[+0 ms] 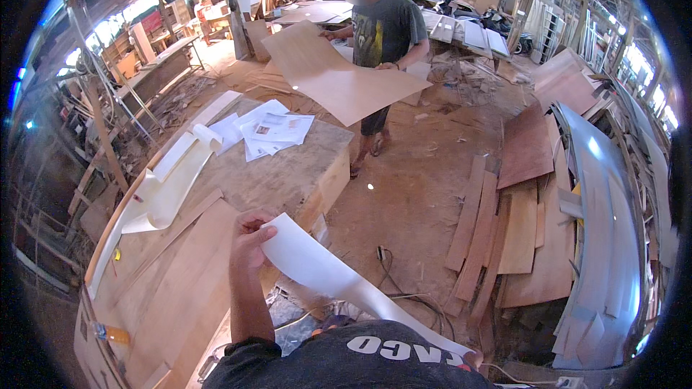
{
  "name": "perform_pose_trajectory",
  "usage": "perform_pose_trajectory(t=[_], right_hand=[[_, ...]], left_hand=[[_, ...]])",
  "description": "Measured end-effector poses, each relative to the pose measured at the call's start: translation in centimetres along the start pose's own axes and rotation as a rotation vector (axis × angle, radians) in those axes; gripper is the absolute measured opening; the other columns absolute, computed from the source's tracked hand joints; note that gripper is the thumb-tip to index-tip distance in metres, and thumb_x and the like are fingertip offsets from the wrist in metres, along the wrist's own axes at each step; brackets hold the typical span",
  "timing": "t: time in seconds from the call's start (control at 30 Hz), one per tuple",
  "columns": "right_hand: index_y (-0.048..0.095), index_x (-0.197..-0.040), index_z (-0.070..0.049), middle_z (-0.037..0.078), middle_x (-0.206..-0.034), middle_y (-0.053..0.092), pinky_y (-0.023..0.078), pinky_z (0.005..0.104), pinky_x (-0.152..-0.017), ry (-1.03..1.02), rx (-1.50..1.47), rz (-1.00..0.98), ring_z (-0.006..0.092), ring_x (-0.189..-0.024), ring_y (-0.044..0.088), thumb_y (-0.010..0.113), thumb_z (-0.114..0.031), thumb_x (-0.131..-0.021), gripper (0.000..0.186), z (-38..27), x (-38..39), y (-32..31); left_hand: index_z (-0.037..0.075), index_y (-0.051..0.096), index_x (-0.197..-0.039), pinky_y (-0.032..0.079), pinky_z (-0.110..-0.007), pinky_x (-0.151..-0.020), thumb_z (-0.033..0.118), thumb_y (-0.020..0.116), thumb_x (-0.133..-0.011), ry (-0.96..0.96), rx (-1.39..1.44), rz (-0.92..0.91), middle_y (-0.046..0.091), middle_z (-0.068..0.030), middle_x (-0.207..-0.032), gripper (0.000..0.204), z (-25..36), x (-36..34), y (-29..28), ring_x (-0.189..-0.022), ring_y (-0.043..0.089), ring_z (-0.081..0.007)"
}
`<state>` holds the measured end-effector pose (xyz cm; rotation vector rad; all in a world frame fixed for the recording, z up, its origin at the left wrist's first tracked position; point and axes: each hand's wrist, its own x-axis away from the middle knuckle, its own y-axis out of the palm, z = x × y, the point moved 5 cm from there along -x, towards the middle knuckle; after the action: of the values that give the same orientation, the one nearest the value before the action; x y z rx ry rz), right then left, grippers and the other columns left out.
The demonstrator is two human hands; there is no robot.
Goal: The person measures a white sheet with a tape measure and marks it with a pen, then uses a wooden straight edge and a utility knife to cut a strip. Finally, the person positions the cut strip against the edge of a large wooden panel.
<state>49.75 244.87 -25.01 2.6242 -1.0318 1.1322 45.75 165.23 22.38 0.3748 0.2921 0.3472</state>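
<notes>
A long white sheet [324, 270] stretches across in front of my body, curving down to the right. My left hand [254, 236] pinches its upper left end between thumb and fingers, above the near edge of the workbench. At the sheet's lower right end, only a small part of my right hand [473, 360] shows past my shirt, closed on that end. Beyond the bench, another person [389, 25] stands holding a thin, bowed brown wood sheet [339, 83] with both hands.
The wooden workbench [288, 166] to my left bears printed papers [277, 130], a partly unrolled cream sheet [169, 191] and an orange bottle [112, 333]. A cable [389, 274] lies on the dusty floor. Planks [479, 230] and leaning boards [598, 209] line the right side.
</notes>
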Motion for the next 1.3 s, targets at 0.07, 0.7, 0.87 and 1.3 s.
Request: perform_pose_trajectory(t=[0.07, 0.7, 0.87, 1.3], right_hand=[[0.056, -0.094, -0.011, 0.006, -0.080, 0.059, 0.049, 0.0381, -0.069, -0.003, 0.009, -0.008, 0.0252, -0.075, 0.059, 0.057, -0.027, -0.092, 0.015, -0.2, -0.2, 0.5], [0.059, -0.104, -0.009, 0.009, -0.087, 0.063, 0.051, 0.0388, -0.073, -0.030, 0.143, -0.069, 0.0268, -0.080, 0.062, 0.058, -0.022, -0.090, 0.019, -2.0, 0.3, 3.0], [0.060, -0.107, -0.009, 0.009, -0.089, 0.064, 0.051, 0.0390, -0.074, -0.027, 0.171, -0.087, 0.0273, -0.082, 0.062, 0.059, -0.021, -0.090, 0.021, -2.2, 0.6, 3.8], [0.062, -0.114, -0.007, 0.011, -0.094, 0.067, 0.052, 0.0394, -0.077, -0.066, 0.237, -0.118, 0.0284, -0.085, 0.064, 0.060, -0.018, -0.089, 0.027, -2.5, 1.4, 2.9]], left_hand=[[0.001, 0.072, -0.086, 0.054, -0.031, -0.068, 0.005, 0.082, -0.075, 0.027, -0.002, 0.002, 0.070, -0.0098, -0.092, 0.016, 0.2, -0.1, 0.3, -0.081, 0.069, -0.0191], [0.002, 0.074, -0.091, 0.057, -0.031, -0.067, 0.001, 0.083, -0.073, 0.040, 0.055, 0.092, 0.073, -0.0096, -0.090, 0.020, 1.0, 2.4, -3.1, -0.076, 0.071, -0.0183], [0.002, 0.074, -0.091, 0.058, -0.032, -0.069, 0.001, 0.084, -0.073, 0.087, 0.047, 0.086, 0.074, -0.0099, -0.091, 0.021, 1.9, 3.8, -4.5, -0.077, 0.071, -0.0190], [0.003, 0.074, -0.092, 0.052, -0.030, -0.069, 0.004, 0.084, -0.074, 0.150, 0.051, 0.076, 0.067, -0.0071, -0.088, 0.020, 2.7, 7.2, -5.3, -0.080, 0.065, -0.0174]])
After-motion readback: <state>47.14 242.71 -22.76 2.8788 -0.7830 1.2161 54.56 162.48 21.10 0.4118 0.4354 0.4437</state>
